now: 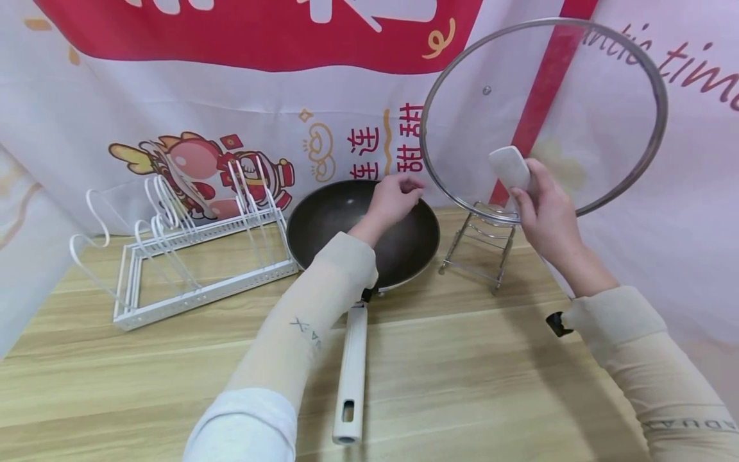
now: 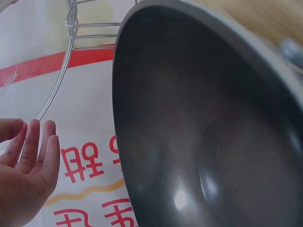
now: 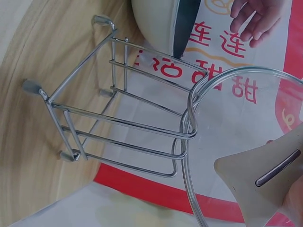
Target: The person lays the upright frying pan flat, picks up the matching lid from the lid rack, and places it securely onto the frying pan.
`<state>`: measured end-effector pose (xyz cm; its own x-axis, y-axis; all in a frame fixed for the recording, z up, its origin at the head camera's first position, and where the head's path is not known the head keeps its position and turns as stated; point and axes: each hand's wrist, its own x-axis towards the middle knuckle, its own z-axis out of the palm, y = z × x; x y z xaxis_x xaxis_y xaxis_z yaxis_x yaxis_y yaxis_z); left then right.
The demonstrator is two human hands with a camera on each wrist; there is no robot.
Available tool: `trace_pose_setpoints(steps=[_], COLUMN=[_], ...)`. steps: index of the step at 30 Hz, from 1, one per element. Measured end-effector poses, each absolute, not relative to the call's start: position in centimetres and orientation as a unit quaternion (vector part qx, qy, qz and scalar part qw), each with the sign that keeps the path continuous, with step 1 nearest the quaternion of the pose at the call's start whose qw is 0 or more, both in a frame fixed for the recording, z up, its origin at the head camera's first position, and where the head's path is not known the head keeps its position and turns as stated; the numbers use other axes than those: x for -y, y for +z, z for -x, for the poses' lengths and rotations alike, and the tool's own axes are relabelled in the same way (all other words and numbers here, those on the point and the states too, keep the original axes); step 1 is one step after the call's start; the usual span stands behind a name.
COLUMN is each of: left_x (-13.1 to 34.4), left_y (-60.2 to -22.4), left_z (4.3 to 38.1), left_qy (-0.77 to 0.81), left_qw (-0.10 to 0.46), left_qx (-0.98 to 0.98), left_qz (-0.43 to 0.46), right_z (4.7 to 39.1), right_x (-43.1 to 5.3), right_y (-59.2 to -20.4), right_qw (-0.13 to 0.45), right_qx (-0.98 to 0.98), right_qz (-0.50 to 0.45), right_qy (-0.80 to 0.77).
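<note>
By its pale knob, my right hand grips a large glass lid with a metal rim, tilted nearly upright. The lid's lower rim meets the top loops of a small wire rack; whether its weight rests there I cannot tell. My left hand hovers above the dark wok, its fingers loosely bent and holding nothing. In the left wrist view, the left fingers appear near the lid's rim, with no clear contact. The wok's pale handle points toward me.
A white metal rack with upright wire loops stands left of the wok on the wood-grain table. Behind everything hangs a printed cloth with red lettering and a cartoon figure.
</note>
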<state>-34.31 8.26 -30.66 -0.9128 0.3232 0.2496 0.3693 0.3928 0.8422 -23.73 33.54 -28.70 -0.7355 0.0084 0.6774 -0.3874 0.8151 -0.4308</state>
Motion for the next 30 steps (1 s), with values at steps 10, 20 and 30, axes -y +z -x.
trace_pose_setpoints(steps=[10, 20, 30], left_x=[-7.5, -7.0, -6.2], left_y=[-30.2, -29.5, -29.2], left_z=[34.9, 34.7, 34.6], left_qy=[-0.587, -0.654, -0.681], left_qw=[0.034, 0.023, 0.001], left_qx=[0.793, 0.744, 0.724], left_qz=[0.162, 0.134, 0.113], right_z=[24.1, 23.9, 23.8], right_x=[-33.0, -32.1, -30.8], right_y=[-28.0, -27.1, -26.9], right_qw=[0.358, 0.344, 0.331], right_qx=[0.884, 0.883, 0.882], right_qz=[-0.115, -0.116, -0.120], right_qy=[0.276, 0.296, 0.315])
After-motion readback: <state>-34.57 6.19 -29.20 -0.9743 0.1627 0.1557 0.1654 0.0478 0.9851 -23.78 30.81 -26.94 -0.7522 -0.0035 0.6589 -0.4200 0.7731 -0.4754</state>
